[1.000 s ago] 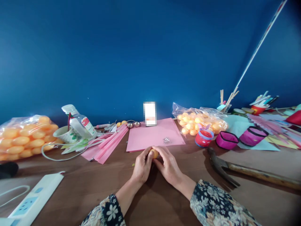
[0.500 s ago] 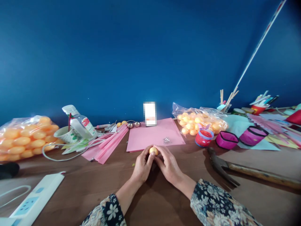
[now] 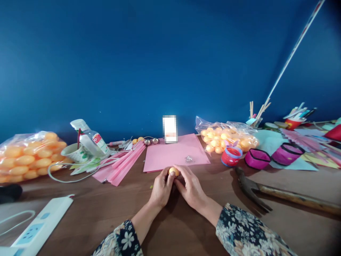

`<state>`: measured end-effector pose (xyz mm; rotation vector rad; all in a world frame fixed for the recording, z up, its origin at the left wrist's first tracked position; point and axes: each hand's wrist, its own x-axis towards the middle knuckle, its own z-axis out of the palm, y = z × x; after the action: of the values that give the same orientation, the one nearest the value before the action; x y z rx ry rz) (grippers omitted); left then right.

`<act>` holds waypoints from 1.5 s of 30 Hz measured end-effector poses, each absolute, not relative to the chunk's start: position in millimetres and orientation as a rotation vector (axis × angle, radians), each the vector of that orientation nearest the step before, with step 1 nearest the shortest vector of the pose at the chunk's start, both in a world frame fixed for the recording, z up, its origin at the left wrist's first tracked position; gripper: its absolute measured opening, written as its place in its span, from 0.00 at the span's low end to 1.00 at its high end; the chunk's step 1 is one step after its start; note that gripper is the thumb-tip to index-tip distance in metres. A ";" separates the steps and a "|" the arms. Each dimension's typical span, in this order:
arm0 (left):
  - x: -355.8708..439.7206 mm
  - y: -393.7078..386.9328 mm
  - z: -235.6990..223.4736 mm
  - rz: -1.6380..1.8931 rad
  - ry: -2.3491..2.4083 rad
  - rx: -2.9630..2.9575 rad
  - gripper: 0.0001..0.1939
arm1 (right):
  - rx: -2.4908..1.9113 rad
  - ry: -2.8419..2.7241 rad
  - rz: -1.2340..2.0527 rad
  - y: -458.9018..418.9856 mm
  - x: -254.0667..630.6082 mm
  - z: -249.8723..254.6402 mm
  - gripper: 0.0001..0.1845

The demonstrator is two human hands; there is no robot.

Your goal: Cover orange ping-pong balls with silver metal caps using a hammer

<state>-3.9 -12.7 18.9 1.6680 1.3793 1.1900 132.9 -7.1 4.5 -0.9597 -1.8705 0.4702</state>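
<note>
My left hand point(image 3: 160, 188) and my right hand point(image 3: 190, 187) meet at the middle of the brown table point(image 3: 106, 213), fingers closed together around a small orange ball point(image 3: 173, 171). Only the ball's top shows between my fingertips. It sits just in front of a pink paper sheet point(image 3: 176, 154) that carries a tiny shiny piece point(image 3: 189, 159). Both sleeves have a dark floral print.
Bags of orange balls lie at the far left point(image 3: 26, 156) and back right point(image 3: 226, 137). A hammer point(image 3: 266, 193) lies to the right, a white power strip point(image 3: 37, 227) at the near left. Folded pink strips point(image 3: 122, 161), a paper cup point(image 3: 74, 152), a bottle point(image 3: 90, 138) and small pink tubs point(image 3: 257, 158) stand behind.
The ball has risen slightly between my fingers and turned a little; my hands stay in the same spot.
</note>
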 end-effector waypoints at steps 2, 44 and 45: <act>-3.8 -12.7 19.5 1.183 1.383 1.672 0.19 | -0.958 -1.873 0.478 -7.1 133.3 5.5 0.23; -4.5 -13.6 17.9 1.149 1.334 1.669 0.22 | -0.950 -1.886 0.463 -7.4 133.7 2.8 0.25; -4.4 -13.5 17.5 1.154 1.340 1.675 0.22 | -0.952 -1.887 0.460 -7.6 133.8 3.2 0.25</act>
<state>-4.4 -13.5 17.5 1.6749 1.3398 1.1542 133.8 -7.6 3.2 -0.9518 -1.8871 0.4603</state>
